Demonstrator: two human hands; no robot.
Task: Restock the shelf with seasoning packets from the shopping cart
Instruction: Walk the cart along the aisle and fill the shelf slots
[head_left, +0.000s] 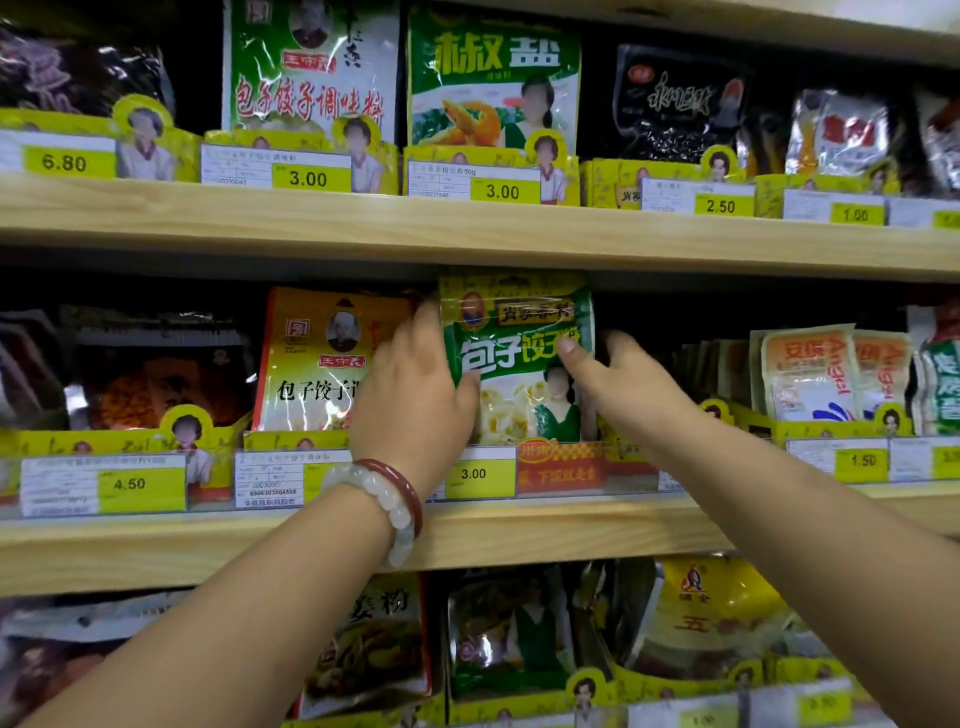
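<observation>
On the middle shelf (467, 540), the green packet (519, 364) stands upright in its slot behind the yellow price rail (545, 467), just beside the orange-and-white packet (317, 364). Left hand (410, 395) grips its left edge, thumb on the front face, other fingers behind and hidden. Right hand (623, 384) pinches the right edge, thumb on the front, rest tucked behind; can't tell how they lie. Cart not in view. Risks, as I judge them: packet top sits close under the upper shelf (467, 228), so pushing in could crumple it; letting go early could tip it forward over the rail; left wrist with the bracelet (395, 499) hangs near the price tags and could knock one loose. Readable: packet front 包子饺子, rest covered by the thumb; tag under it 3.00; neighbour packet 包子饺子; other tags 4.50, 1.50; upper row 6.80, 3.00, 3.00, 2.50, 1.00; upper packets 包子饺子调味粉 and 椒盐.
</observation>
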